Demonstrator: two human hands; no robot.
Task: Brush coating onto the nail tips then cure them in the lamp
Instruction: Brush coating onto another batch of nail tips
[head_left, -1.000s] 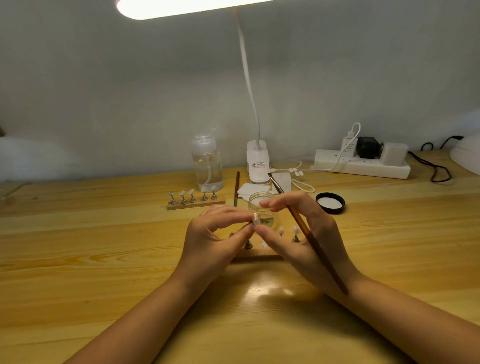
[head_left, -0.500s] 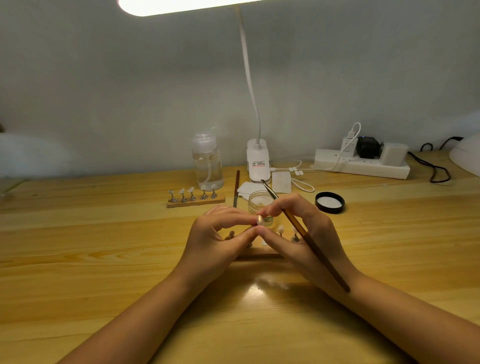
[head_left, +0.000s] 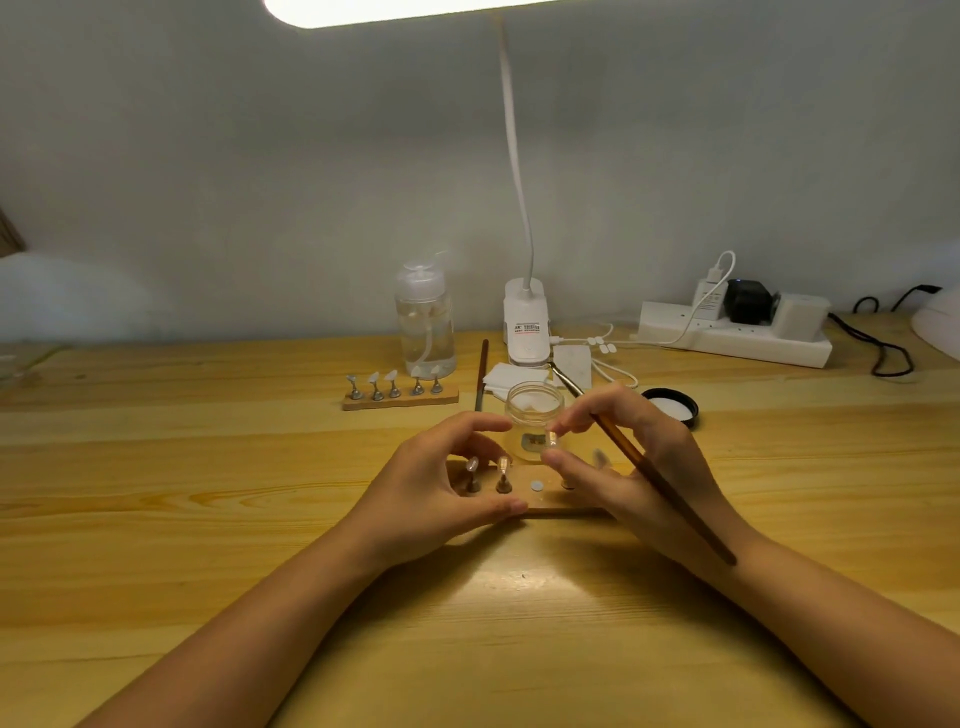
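I see a nail tip (head_left: 554, 440) pinched in my right hand (head_left: 631, 462), which also holds the brush (head_left: 649, 470), above the wooden holder (head_left: 545, 501) mid-desk. My left hand (head_left: 441, 488), fingers loosely curled and empty, has let go and drawn leftward.

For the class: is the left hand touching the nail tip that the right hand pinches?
Apart. In the head view, wood shows between the left hand and the nail tip in the right hand.
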